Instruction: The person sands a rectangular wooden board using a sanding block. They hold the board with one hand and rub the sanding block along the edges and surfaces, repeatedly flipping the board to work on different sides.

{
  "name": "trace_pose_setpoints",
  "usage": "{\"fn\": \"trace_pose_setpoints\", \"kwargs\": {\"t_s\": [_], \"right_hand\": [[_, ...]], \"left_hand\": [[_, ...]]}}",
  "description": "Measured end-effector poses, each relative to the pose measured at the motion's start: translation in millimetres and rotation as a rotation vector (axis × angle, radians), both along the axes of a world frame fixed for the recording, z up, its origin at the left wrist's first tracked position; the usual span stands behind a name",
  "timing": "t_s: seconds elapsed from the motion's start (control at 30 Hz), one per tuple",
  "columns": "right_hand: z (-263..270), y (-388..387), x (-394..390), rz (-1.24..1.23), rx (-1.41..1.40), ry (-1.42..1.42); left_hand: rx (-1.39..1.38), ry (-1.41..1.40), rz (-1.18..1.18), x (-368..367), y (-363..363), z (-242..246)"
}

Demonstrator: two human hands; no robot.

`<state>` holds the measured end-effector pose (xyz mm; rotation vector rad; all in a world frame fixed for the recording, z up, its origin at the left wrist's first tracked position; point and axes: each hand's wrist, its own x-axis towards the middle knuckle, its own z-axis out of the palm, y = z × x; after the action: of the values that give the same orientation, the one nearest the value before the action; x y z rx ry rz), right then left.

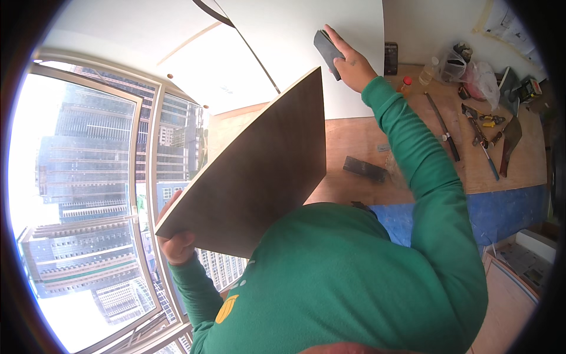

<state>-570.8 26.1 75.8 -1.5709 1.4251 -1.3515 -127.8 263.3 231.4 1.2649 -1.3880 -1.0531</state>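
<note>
My left hand (178,247) grips the lower left corner of a dark wood-faced panel (261,172) with a pale edge. The panel is tilted and reaches from that hand to a pointed corner at upper centre, close against my green top. Beyond that corner, my right hand (351,66) holds a dark grey block (328,52), apparently a sanding block, with layered sheet edges at its top end. The block is apart from the panel, in front of a large white board (292,26). A second dark flat block (365,169) lies on the plywood surface to the right of the panel.
On the plywood worktop (353,132) at right lie a long file-like tool (442,126), a hammer (475,126), yellow-handled pliers (491,119) and a broad blade (512,144). Bottles, plastic bags (484,84) and a phone (391,58) are behind. A large window (88,186) is at left.
</note>
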Motion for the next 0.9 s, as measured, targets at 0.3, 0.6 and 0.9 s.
{"fn": "trace_pose_setpoints", "kwargs": {"t_s": [0.3, 0.6, 0.9], "right_hand": [[-27, 5, 8, 0.348, 0.167, -0.411], [-40, -5, 9, 0.408, 0.409, -0.791], [-50, -2, 5, 0.362, 0.424, -0.818]], "left_hand": [[0.017, -0.021, 0.015, 8, -3, -2], [-0.008, 0.008, 0.056, 0, -6, -1], [-0.002, 0.021, 0.001, 11, -8, -5]]}}
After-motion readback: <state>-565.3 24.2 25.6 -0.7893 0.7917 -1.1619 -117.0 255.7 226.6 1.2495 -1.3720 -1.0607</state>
